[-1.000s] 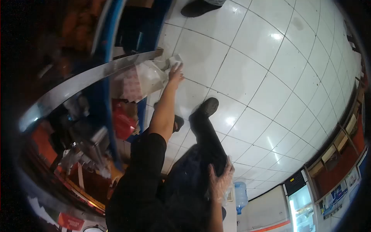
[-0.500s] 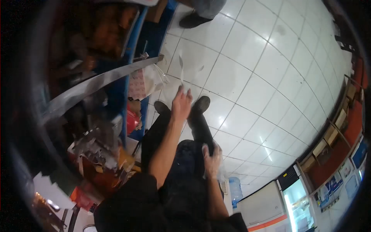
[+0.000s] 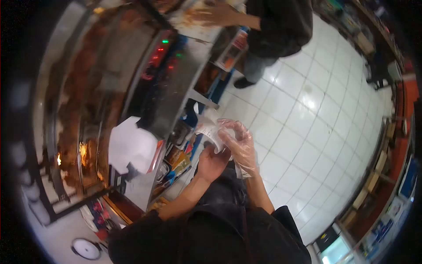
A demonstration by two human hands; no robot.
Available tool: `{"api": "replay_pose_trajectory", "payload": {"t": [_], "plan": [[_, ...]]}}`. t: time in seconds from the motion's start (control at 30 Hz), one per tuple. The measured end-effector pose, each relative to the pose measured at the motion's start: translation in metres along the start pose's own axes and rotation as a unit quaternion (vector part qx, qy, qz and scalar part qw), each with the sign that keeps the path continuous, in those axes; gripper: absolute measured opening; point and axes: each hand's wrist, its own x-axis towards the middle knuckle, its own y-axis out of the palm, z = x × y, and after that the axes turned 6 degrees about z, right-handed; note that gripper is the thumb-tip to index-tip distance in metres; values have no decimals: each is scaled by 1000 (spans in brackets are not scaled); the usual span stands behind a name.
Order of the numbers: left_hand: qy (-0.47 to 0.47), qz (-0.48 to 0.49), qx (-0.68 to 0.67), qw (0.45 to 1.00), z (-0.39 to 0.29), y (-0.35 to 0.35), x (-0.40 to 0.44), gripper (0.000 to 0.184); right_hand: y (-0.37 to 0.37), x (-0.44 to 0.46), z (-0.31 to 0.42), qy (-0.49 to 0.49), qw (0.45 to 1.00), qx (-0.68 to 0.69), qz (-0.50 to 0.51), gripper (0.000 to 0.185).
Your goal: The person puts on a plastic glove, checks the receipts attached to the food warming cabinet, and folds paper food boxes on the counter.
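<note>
In front of my body, both hands meet around a curled white paper slip (image 3: 207,128) with faint print on it. My right hand (image 3: 241,145) wears a clear plastic glove; its bent thumb and fingers close on the slip's right edge. Below and to the left is my bare left hand (image 3: 213,163), its fingers closed at the slip's lower end and partly hidden. Left of my hands, a white cut-out paper sheet or flattened carton (image 3: 133,144) lies on the counter.
A glass-fronted case (image 3: 83,127) with warm lights stands left, beside a panel with red and green lights (image 3: 154,61). Ahead, another person's hand (image 3: 215,14) is over a messy surface. Packets (image 3: 178,160) fill a shelf by my left arm. White floor tiles (image 3: 299,132) extend right.
The view has swung toward the counter and another person. My left hand, earlier stretched forward with a blurred white strip ahead of it, is now drawn in against my gloved right hand.
</note>
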Motion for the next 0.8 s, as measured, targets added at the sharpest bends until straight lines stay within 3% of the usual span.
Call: {"api": "replay_pose_trajectory", "payload": {"t": [0.1,0.2,0.23,0.33,0.37,0.4,0.47,0.5,0.57,0.63,0.67,0.7,0.73,0.8], "plan": [[52,68,67,994,-20,10,-15,42,46,1,58,-44,987,-105,115,44],[144,132,97,976,-39,67,-33,42,84,3,88,-113,933,-283,194,61],[165,145,98,971,-45,76,-39,42,96,4,90,-122,925,-287,216,61],[178,259,51,948,-67,90,-56,47,133,10,92,-111,947,-123,274,68],[205,253,79,942,-73,93,-61,46,145,12,105,-111,940,-125,297,68],[230,243,104,937,-78,92,-68,44,158,11,120,-166,904,-251,304,70],[266,196,125,936,-95,86,-79,40,172,9,136,-167,825,-428,331,73],[276,199,126,932,-105,88,-81,40,176,14,135,-171,820,-428,340,73],[278,173,117,938,-128,89,-81,38,188,32,124,-326,732,-411,435,70],[363,43,178,914,-123,118,-105,36,206,34,138,-339,695,-436,460,70],[334,82,155,926,-134,123,-110,34,215,34,141,-328,673,-473,465,68],[365,12,170,915,-136,131,-108,32,224,35,141,-318,650,-509,466,67],[388,-62,184,901,-138,142,-107,29,232,38,138,-325,661,-486,470,63],[387,-21,188,903,-151,132,-113,28,250,49,133,-340,659,-422,522,61]]}}
